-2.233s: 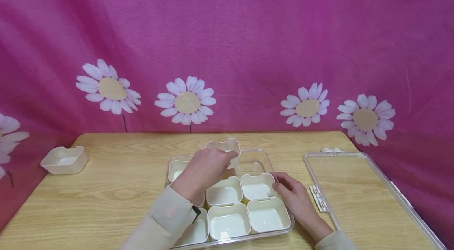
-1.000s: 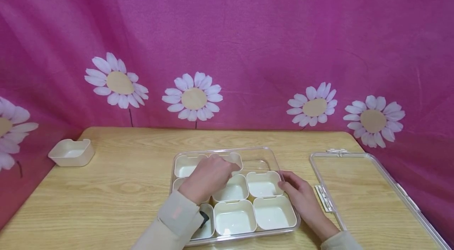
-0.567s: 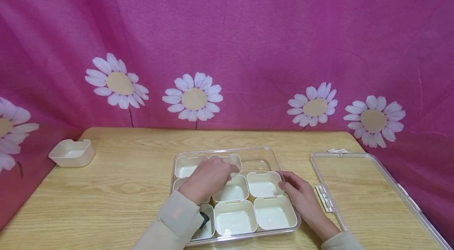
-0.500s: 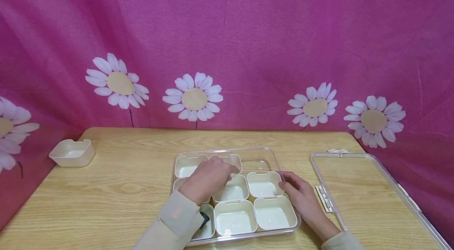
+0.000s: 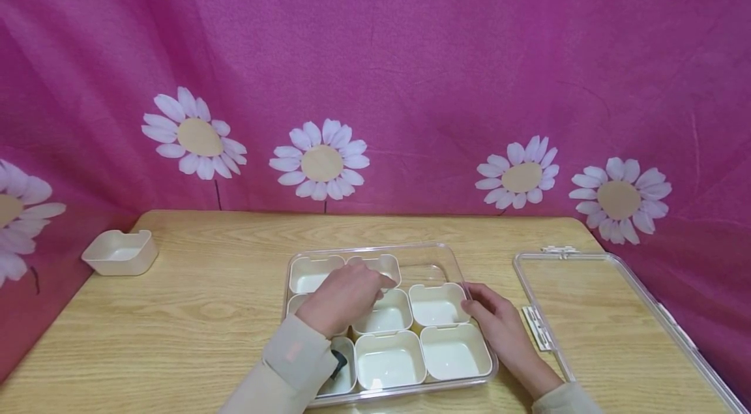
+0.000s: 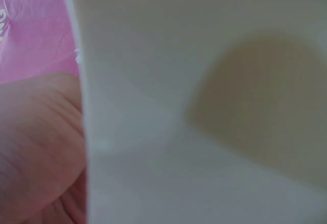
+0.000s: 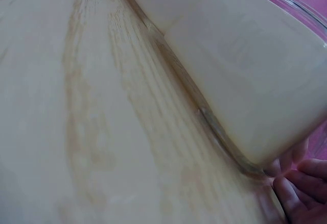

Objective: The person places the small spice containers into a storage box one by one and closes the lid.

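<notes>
In the head view a clear storage box (image 5: 411, 389) holds several cream bins in rows. My left hand (image 5: 349, 293) reaches over it from the left and grips the rim of the back middle bin (image 5: 381, 265), which sits in the box; most of the fingers are hidden behind the hand. Around the box's right side my right hand (image 5: 501, 326) is curled, thumb at the rim by a bin (image 5: 437, 304) and fingers outside the wall. The left wrist view is filled by a blurred pale wall beside the left hand (image 6: 38, 147). In the right wrist view, fingertips (image 7: 306, 185) touch the box's corner.
A loose cream bin (image 5: 120, 254) stands at the table's far left. The clear lid (image 5: 592, 255) with white latches (image 5: 536, 328) lies to the right of the box. The back right slot (image 5: 425, 272) of the box shows bare clear plastic. Pink flowered cloth (image 5: 411, 75) hangs behind.
About two seconds ago my left hand held the bin raised above the back row; it has since come down into the back middle place. The right hand stays at the box's side.
</notes>
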A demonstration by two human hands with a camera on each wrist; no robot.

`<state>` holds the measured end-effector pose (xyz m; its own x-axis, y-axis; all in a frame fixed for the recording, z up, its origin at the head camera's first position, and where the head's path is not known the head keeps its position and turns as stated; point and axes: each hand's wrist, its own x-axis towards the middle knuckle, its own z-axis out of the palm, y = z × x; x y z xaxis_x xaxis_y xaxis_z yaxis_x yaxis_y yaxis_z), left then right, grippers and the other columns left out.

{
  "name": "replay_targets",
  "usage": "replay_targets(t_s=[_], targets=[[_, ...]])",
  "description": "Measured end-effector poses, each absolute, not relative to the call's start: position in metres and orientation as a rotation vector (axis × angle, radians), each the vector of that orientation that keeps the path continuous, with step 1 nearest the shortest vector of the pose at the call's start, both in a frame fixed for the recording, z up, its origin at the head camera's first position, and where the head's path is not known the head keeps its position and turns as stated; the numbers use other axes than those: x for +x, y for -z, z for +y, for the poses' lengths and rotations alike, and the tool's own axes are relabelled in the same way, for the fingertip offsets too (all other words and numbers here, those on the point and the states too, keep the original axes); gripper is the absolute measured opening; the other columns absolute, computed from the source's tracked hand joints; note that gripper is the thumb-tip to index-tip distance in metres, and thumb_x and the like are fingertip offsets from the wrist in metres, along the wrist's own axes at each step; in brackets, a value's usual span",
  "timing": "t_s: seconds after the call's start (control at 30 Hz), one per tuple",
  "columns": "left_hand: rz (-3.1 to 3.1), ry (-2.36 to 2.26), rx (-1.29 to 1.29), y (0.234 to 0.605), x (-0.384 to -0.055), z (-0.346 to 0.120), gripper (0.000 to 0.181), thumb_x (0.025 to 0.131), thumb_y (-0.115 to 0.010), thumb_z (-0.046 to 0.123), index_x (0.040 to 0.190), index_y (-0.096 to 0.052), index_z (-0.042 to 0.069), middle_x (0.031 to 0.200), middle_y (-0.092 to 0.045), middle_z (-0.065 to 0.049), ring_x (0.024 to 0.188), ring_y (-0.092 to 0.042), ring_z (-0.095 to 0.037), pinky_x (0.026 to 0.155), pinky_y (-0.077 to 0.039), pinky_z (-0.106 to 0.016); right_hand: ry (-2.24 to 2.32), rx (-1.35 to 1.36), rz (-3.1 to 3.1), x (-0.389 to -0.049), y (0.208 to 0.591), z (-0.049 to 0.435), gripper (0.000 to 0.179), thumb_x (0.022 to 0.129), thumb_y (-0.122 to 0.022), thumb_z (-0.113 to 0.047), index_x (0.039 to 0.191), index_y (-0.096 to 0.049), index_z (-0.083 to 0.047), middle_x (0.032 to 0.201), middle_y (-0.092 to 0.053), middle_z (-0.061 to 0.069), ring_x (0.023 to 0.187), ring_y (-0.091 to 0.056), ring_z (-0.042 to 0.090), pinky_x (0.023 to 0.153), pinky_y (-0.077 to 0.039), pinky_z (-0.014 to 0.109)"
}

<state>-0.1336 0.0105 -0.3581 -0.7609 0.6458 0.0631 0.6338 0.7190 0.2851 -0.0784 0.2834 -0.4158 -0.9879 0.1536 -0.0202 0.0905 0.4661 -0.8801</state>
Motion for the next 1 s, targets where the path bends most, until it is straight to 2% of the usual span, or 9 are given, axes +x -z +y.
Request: replay_targets(t_s=[0.53,1.0], targets=[[2.881,-0.463,1.098,0.3596,-0.1342,0.0097,0.034,0.094,-0.069,0.008,0.125,-0.076,0.023,0.114,-0.080,-0.001,0.095,-0.070,-0.027,0.070,-0.052,-0.030,-1.581,-0.221,-2.638,-0.0789,0.4161,0.2839,0.037,0.100,-0.060,-0.016,0.136,-0.065,-0.007,0.136,-0.069,0.012,0.107,-0.058,-0.008,0.096,-0.045,0.012],[2.873,-0.477,1.085,0.3591,-0.1336,0.0091,0.034,0.095,-0.068,0.008,0.125,-0.076,0.022,0.112,-0.080,-0.002,0.093,-0.069,-0.026,0.067,-0.050,-0.029,-1.555,-0.217,-2.657,-0.0796,0.4159,0.2839,0.038,0.101,-0.059,-0.017,0.137,-0.065,-0.007,0.138,-0.069,0.012,0.111,-0.059,-0.007,0.097,-0.045,0.012]])
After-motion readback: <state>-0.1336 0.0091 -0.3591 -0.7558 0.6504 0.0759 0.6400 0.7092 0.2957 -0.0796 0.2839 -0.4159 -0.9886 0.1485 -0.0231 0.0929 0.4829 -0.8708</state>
